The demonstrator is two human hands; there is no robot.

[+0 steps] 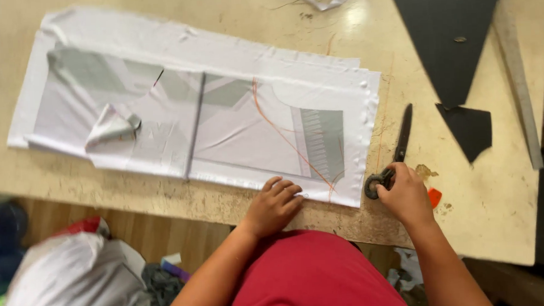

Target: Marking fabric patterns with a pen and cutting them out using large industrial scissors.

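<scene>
A worn, pale yellowish table [489, 223] filled most of the view, its top scratched and stained, with a glare of light near its far edge. Below its near edge showed a wooden plank floor [147, 235] with a blurred white bag [70, 284] on it.

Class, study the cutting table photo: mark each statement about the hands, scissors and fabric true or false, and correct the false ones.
1. The right hand rests on the handles of the scissors. True.
2. The left hand holds the scissors. False: it presses on the near edge of the white fabric.
3. The scissors lie on the fabric. False: they lie on the table beside it.
4. Dark fabric pieces lie beyond the scissors. True.
</scene>
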